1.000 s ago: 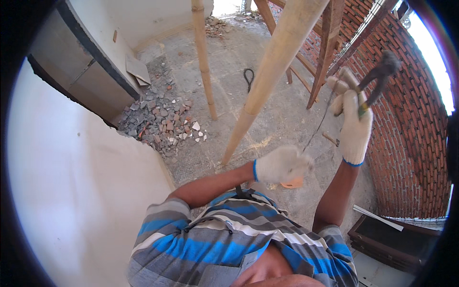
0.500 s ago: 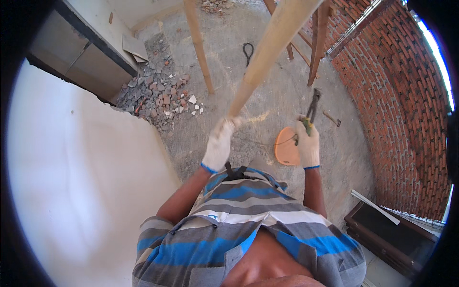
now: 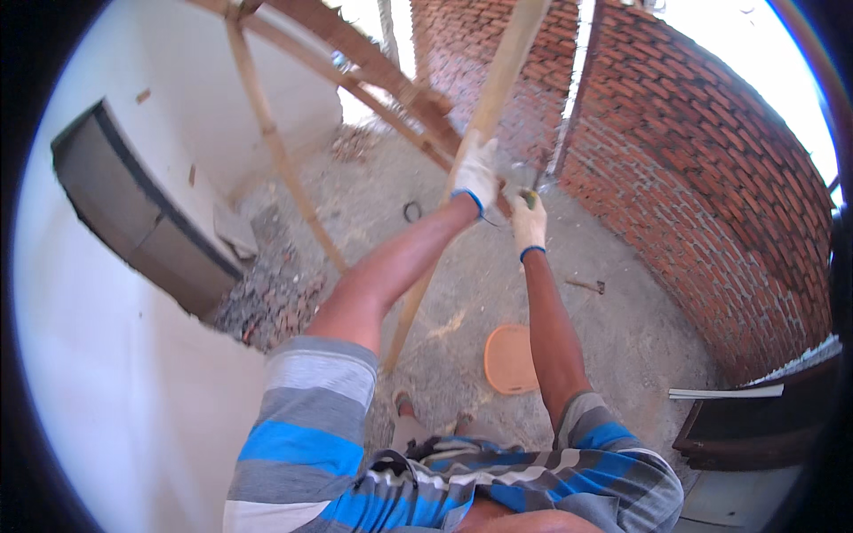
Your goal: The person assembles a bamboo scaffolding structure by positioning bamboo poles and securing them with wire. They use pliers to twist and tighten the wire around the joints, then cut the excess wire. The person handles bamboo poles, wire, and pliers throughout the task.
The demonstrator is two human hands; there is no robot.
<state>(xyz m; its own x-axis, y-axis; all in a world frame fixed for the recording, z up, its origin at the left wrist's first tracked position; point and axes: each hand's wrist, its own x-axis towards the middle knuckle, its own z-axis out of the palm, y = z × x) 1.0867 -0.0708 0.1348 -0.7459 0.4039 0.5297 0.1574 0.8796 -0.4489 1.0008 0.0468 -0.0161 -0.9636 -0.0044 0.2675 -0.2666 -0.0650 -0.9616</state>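
2 gloved hands (image 3: 475,173) touch a pole (image 3: 502,75) (left) and grip pliers (image 3: 531,198) (right).

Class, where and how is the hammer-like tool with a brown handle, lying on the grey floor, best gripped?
Probably by the tool's slim handle, reaching down from above: it lies flat, exposed along its length, with the dark head at the right end.
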